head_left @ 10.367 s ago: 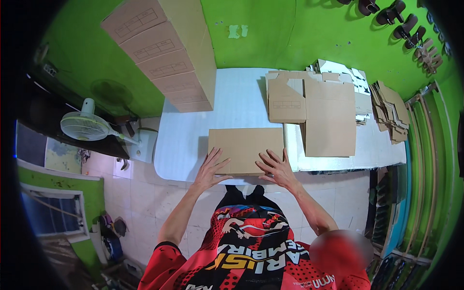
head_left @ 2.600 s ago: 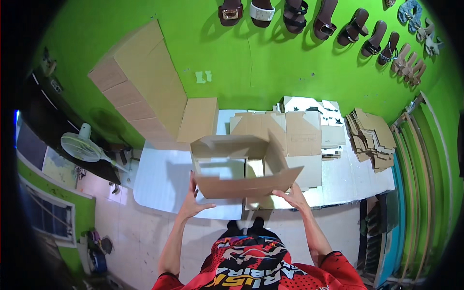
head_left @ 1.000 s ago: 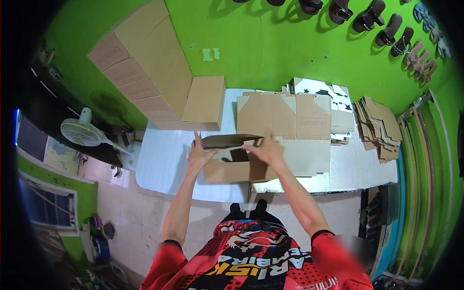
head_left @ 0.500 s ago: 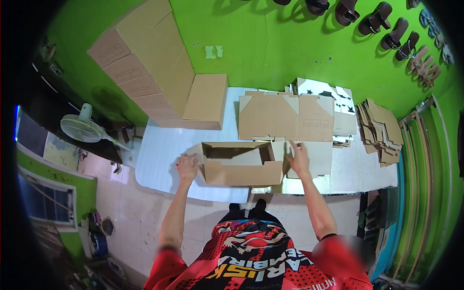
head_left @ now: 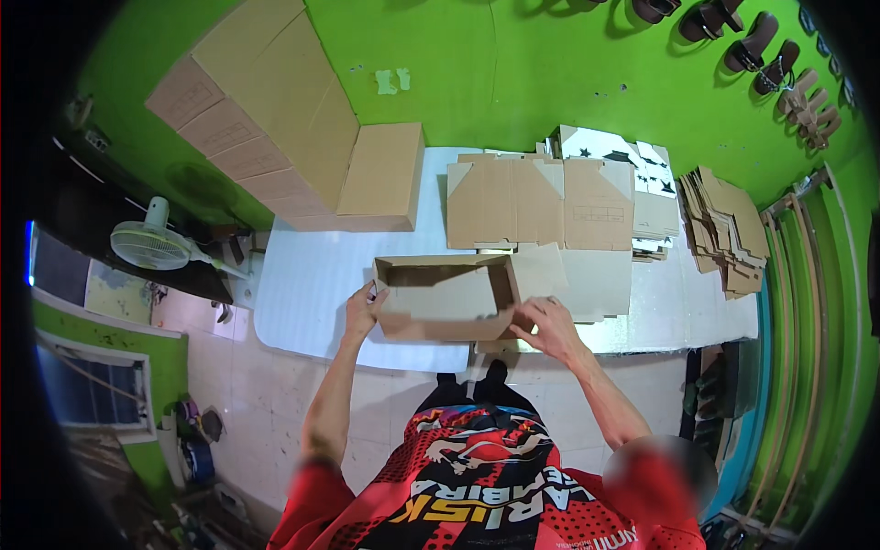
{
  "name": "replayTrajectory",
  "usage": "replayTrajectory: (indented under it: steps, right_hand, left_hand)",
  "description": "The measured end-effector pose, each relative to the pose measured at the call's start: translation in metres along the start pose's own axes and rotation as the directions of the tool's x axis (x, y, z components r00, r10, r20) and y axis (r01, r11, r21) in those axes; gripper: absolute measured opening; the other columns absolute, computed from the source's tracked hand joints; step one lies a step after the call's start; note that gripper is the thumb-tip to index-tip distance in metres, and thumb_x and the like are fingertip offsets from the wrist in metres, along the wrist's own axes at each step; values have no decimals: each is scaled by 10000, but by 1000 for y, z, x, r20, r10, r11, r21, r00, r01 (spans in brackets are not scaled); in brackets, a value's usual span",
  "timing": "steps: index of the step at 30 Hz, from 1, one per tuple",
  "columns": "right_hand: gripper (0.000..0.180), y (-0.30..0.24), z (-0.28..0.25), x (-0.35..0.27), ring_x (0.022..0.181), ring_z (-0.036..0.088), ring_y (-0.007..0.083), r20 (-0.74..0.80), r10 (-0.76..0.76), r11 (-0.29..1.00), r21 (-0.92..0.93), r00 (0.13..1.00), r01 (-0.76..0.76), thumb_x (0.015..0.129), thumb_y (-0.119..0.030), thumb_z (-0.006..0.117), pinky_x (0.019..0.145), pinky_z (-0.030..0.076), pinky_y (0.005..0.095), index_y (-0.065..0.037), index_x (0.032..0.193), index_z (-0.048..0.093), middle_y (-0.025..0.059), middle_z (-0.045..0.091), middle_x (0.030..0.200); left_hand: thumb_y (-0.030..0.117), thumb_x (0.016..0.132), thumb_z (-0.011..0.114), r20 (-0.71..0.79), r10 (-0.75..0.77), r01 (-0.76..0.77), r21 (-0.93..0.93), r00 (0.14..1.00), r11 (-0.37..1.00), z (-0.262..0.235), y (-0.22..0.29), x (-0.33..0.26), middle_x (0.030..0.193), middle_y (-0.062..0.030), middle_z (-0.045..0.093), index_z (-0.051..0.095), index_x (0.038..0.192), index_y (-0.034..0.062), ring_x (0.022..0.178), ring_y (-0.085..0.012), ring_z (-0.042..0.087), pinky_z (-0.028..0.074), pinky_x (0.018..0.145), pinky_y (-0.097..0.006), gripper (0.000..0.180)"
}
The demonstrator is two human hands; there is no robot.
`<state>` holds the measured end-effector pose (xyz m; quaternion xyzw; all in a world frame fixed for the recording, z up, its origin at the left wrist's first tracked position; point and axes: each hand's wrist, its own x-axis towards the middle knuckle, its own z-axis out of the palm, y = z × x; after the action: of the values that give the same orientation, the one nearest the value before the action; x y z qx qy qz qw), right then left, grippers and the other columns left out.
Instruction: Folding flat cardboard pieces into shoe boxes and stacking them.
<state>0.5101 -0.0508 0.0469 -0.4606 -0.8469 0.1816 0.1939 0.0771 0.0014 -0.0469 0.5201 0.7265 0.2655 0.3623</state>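
Observation:
An open-topped brown cardboard box (head_left: 431, 328) stands near the table's front edge, its long side toward me. At its left end, my left hand (head_left: 363, 312) is closed on the end wall, thumb on the near side of the rim. My right hand (head_left: 547, 328) has its fingers bent round the box's right front corner, thumb and fingertips close together there. Part of that corner is hidden behind the fingers. Inside the box, the pale bottom shows with nothing on it.
Flat cardboard blanks (head_left: 504, 202) lie behind the box, with white star-patterned pieces (head_left: 596, 144) beyond. More folded cardboard (head_left: 724, 229) leans at the table's right end. Stacked finished boxes (head_left: 275, 110) rise at the back left, near a fan (head_left: 149, 246). Sandals (head_left: 752, 41) hang on the green wall.
My left hand has gone from spread fingers beside the box to holding its left end, where the flap now stands up. My right hand has come down to the right front corner.

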Motion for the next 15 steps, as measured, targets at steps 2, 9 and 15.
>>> replayTrajectory:
  steps: [2, 9, 15]
  right_hand:
    - [141, -10, 0, -24, 944, 699, 222, -43, -151, 987, 52, 988, 153, 878, -187, 789, 880, 530, 402, -150, 985, 705, 15, 710, 1042]
    - [425, -35, 24, -56, 1252, 571, 282, 125, -145, 989, -15, 981, 148, 911, -522, 725, 1139, 432, 469, -142, 1096, 778, 54, 664, 1254]
    - [674, -25, 60, -11, 1206, 600, 322, 97, -36, 997, -57, 995, 42, 835, -584, 766, 1053, 469, 463, -118, 1301, 625, 96, 668, 1206]
  left_hand:
    - [381, 957, 745, -8, 59, -56, 186, 998, 981, 1, 0, 0, 1075, -225, 705, 606, 1431, -6, 894, -375, 728, 601, 806, -465, 628]
    - [342, 1044, 627, -151, 347, -268, 384, 926, 883, 10, 3, -17, 1278, -245, 594, 407, 1594, 96, 1054, -369, 658, 543, 910, -448, 642]
    - [406, 1020, 635, -223, 398, -232, 530, 890, 816, 9, 33, -48, 1586, -251, 344, 372, 1617, 131, 1299, -372, 548, 364, 1150, -575, 708]
